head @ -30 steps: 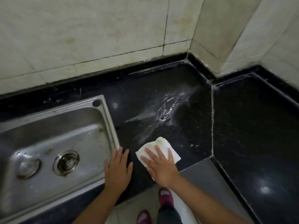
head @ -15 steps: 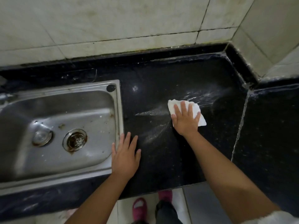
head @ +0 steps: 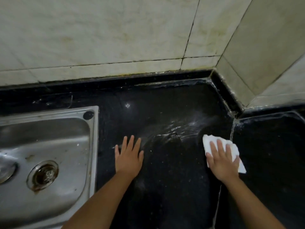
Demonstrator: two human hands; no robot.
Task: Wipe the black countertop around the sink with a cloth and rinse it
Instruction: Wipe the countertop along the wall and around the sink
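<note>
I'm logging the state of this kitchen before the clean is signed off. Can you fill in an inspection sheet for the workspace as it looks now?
Surface: black countertop, whitish wet streaks between the hands, pale specks scattered.
Job's things: white cloth flat on the counter near the slab seam; steel sink at left, drain rust-stained.
Clutter: nothing seen.
Hands: left hand flat on the counter beside the sink rim; right hand pressing the cloth with straight fingers.
Cables: nothing seen.
Surroundings: stained pale wall tiles, grimy black upstand.
</note>
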